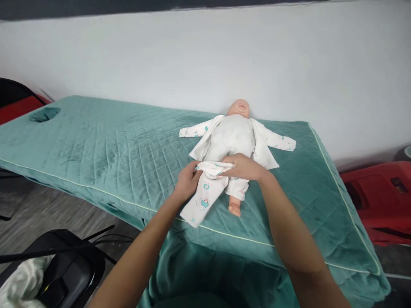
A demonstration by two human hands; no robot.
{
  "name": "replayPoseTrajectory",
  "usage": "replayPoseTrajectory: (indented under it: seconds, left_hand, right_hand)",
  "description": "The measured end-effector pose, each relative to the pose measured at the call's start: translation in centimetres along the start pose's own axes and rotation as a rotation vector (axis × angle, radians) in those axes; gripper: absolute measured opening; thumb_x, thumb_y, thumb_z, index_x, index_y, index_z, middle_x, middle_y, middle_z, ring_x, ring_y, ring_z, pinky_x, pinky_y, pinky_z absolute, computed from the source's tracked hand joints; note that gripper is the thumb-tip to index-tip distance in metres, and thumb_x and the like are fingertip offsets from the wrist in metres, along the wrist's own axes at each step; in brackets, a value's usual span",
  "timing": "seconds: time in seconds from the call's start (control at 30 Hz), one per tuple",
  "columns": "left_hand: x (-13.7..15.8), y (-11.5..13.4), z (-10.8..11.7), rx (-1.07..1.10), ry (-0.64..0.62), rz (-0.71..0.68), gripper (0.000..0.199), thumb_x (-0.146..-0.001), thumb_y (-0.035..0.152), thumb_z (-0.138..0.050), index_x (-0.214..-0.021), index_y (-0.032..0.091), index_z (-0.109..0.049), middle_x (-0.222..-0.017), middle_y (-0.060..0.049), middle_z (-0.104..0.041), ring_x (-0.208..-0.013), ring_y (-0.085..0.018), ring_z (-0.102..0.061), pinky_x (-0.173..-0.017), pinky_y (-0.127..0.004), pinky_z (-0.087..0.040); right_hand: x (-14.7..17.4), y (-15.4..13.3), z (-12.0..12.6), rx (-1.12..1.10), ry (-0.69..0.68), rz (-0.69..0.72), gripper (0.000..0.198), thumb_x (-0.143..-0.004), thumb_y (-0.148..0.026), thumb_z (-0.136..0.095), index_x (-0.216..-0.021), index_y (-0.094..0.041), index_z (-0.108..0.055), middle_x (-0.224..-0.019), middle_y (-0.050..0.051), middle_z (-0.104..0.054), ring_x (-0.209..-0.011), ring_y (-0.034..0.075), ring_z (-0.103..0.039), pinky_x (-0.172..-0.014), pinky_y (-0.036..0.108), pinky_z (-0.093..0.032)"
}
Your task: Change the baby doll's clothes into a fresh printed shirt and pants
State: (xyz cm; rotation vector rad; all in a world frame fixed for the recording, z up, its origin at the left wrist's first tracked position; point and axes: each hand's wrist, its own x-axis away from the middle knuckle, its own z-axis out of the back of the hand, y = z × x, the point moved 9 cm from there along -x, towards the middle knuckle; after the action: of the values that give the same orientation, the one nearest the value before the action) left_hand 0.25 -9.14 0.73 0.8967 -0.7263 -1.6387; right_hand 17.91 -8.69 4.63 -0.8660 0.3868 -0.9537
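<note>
A baby doll (231,134) lies on its back on the green quilted bed, its head towards the wall. Its white printed jacket (269,160) is spread open, with both sleeves stretched out to the sides. White printed baby pants (205,196) are over its legs; one bare foot (234,208) sticks out of a leg end, while the other foot is hidden. My left hand (188,182) is closed on the waistband at its left side. With fingers pinched, my right hand (242,167) grips the waistband near the doll's middle.
The green bed (128,141) stands along a white wall and has a face hole (45,114) at its left end. A red plastic object (379,196) is at the right. Below left is a black chair (70,265) with a crumpled cloth (24,282) and cables.
</note>
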Motion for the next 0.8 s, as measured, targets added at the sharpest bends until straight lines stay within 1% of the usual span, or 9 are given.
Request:
replayPoseTrajectory:
  seconds: [0.07, 0.13, 0.23, 0.3, 0.37, 0.47, 0.57, 0.63, 0.8]
  left_hand:
    - [-1.5, 1.2, -0.3, -0.149, -0.018, -0.154, 0.022, -0.091, 0.027, -0.049, -0.105, 0.02, -0.065, -0.101, -0.007, -0.069, -0.095, -0.023, -0.062, -0.086, -0.035, -0.047]
    - [-2.5, 2.0, -0.8, -0.242, -0.028, -0.287, 0.022, -0.092, 0.024, -0.046, -0.105, 0.02, -0.064, -0.103, -0.009, -0.067, -0.101, -0.025, -0.061, -0.09, -0.037, -0.047]
    - [-2.5, 2.4, -1.3, -0.281, -0.013, -0.398, 0.022, -0.094, 0.021, -0.044, -0.108, 0.019, -0.062, -0.101, -0.009, -0.066, -0.101, -0.024, -0.059, -0.091, -0.037, -0.046]
    - [-1.8, 2.1, -1.4, -0.268, 0.021, -0.405, 0.024, -0.094, 0.02, -0.044, -0.112, 0.019, -0.06, -0.103, -0.009, -0.066, -0.103, -0.024, -0.058, -0.091, -0.036, -0.046]
    - [-1.1, 1.6, -1.3, -0.248, 0.055, -0.372, 0.025, -0.095, 0.02, -0.045, -0.116, 0.019, -0.059, -0.108, -0.01, -0.065, -0.105, -0.024, -0.058, -0.092, -0.037, -0.047]
    - [-0.9, 1.6, -1.4, -0.238, 0.071, -0.347, 0.026, -0.095, 0.02, -0.044, -0.118, 0.019, -0.057, -0.111, -0.01, -0.065, -0.108, -0.024, -0.058, -0.094, -0.037, -0.047]
    - [-1.8, 2.3, -1.7, -0.266, 0.07, -0.382, 0.024, -0.096, 0.02, -0.044, -0.115, 0.019, -0.058, -0.109, -0.01, -0.065, -0.108, -0.024, -0.058, -0.095, -0.038, -0.047]
    - [-2.7, 2.8, -1.9, -0.283, 0.093, -0.405, 0.022, -0.096, 0.02, -0.044, -0.113, 0.019, -0.058, -0.108, -0.009, -0.065, -0.106, -0.023, -0.058, -0.095, -0.038, -0.047]
    - [-4.3, 3.6, -2.1, -0.358, 0.193, -0.493, 0.021, -0.096, 0.022, -0.044, -0.11, 0.018, -0.059, -0.102, -0.01, -0.067, -0.103, -0.024, -0.059, -0.091, -0.038, -0.048]
  right_hand:
    - [0.0, 0.3, 0.6, -0.029, 0.059, -0.01, 0.022, -0.077, -0.039, -0.068, -0.077, -0.018, -0.061, -0.074, -0.004, -0.058, -0.072, 0.014, -0.052, -0.063, 0.023, -0.035]
    - [0.0, 0.6, 0.9, -0.04, 0.103, -0.031, 0.017, -0.075, -0.033, -0.066, -0.075, -0.018, -0.058, -0.071, -0.004, -0.055, -0.071, 0.013, -0.051, -0.062, 0.023, -0.034]
    - [0.0, 0.8, 1.1, -0.013, 0.149, -0.04, 0.015, -0.075, -0.03, -0.063, -0.071, -0.019, -0.054, -0.07, -0.005, -0.052, -0.07, 0.013, -0.05, -0.061, 0.023, -0.032]
    - [0.0, 0.6, 1.2, 0.028, 0.189, -0.025, 0.014, -0.078, -0.028, -0.061, -0.071, -0.019, -0.052, -0.07, -0.005, -0.053, -0.069, 0.012, -0.049, -0.062, 0.024, -0.031]
    - [0.0, 0.5, 1.4, 0.066, 0.241, -0.023, 0.013, -0.079, -0.026, -0.058, -0.071, -0.02, -0.05, -0.069, -0.004, -0.053, -0.069, 0.013, -0.049, -0.063, 0.024, -0.031]
    - [0.0, 0.7, 1.8, 0.093, 0.322, -0.055, 0.012, -0.08, -0.022, -0.056, -0.072, -0.021, -0.047, -0.069, -0.004, -0.053, -0.069, 0.013, -0.049, -0.063, 0.025, -0.031]
    - [0.0, 1.3, 2.4, 0.105, 0.395, -0.109, 0.014, -0.08, -0.021, -0.054, -0.072, -0.022, -0.043, -0.067, -0.004, -0.049, -0.067, 0.014, -0.047, -0.062, 0.026, -0.029]
    - [0.1, 1.6, 2.8, 0.111, 0.436, -0.138, 0.014, -0.08, -0.021, -0.053, -0.072, -0.023, -0.042, -0.066, -0.004, -0.048, -0.067, 0.015, -0.046, -0.062, 0.026, -0.029]
    - [0.2, 1.9, 3.3, 0.066, 0.505, -0.163, 0.004, -0.087, -0.023, -0.048, -0.084, -0.022, -0.047, -0.076, 0.0, -0.056, -0.074, 0.018, -0.051, -0.067, 0.027, -0.033]
